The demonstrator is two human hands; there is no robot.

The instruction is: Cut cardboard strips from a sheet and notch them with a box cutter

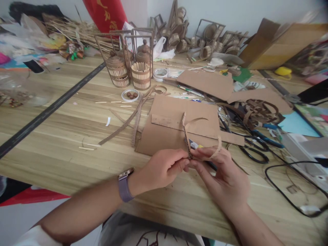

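My left hand [165, 167], with a watch on its wrist, pinches the near end of a narrow corrugated cardboard strip [186, 131]. The strip stands up and away from me above a flat cardboard sheet [159, 136]. Close against it, the fingertips of my right hand [225, 174] are pressed together at the same end. A thin curled paper strip [219, 147] loops up from the right hand's fingers. Between the hands, a small white and yellow item shows partly behind the fingers. Another flat strip [166, 121] lies across the sheet.
Stick baskets [140, 76] in frames stand at the back, near tape rolls [160, 73] and a dish of brown beads [131, 95]. Long strips [118, 130] lie left of the sheet. Scissors [256, 150], coiled strips [261, 111] and a black cable [271, 189] are at right.
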